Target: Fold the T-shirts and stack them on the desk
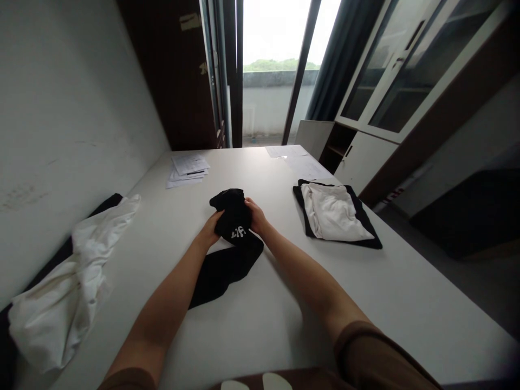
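Note:
A black garment (234,214) with white lettering is bunched up between my two hands above the white table (260,336). My left hand (212,228) grips its left side, the fingers partly hidden by the cloth. On the opposite side my right hand (255,215) is closed on the garment's edge, thumb uppermost. A long dark part of the garment trails down onto the tabletop, toward my left forearm. Which kind of garment it is cannot be made out.
Folded white cloth (335,212) lies on folded black cloth (371,241) to the right. Crumpled white cloth (60,309) and black cloth line the left wall. Papers (187,167) sit at the back left, with more sheets (306,165) at the back right. A cabinet (374,157) stands beyond.

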A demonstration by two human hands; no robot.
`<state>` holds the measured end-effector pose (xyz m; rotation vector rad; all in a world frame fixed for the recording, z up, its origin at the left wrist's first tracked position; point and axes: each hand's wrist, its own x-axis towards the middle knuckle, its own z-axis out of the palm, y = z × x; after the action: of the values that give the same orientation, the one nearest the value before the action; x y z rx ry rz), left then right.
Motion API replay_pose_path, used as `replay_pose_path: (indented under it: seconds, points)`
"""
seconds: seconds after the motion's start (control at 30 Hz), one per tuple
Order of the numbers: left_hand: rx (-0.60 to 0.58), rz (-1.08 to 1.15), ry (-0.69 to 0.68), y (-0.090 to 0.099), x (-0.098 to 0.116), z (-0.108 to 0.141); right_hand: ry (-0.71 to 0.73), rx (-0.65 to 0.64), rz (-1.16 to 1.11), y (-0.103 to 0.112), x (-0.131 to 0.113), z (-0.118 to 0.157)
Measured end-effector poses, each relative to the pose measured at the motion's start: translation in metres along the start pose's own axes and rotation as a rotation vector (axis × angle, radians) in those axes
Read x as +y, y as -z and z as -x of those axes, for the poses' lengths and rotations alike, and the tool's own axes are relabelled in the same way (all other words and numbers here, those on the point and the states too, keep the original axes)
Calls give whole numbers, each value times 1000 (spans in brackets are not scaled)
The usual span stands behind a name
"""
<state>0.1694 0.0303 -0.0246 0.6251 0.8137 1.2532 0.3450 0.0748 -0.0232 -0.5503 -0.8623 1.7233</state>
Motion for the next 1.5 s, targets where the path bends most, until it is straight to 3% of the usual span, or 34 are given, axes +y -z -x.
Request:
replay_pose_path:
  seconds: [0.13,0.33,0.57,0.8,0.9,1.0,1.17,1.37,1.5]
  points:
    - [31,58,-44,-2,1,4,-48,-62,-118,7,-4,-3]
    - [73,141,117,-7,8,10,-139,-178,-188,7,-11,1]
    - [126,166,65,-4,7,5,-146,-21,37,5,4,-1]
    - [301,115,-185,-1,5,-5,-351,-34,184,6,12,0]
    - [278,86,-213,-2,5,-5,-382,-82,204,7,11,2]
    - [263,116,-151,-3,6,-3,-264,-118,147,6,8,1]
    - [228,155,-40,-6,11,1,-86,-24,61,11,3,-3]
    - [88,128,100,-10,14,10,-146,-23,-7,9,0,-2]
    - [70,106,100,-11,15,13,-141,-59,-92,3,-8,-1]
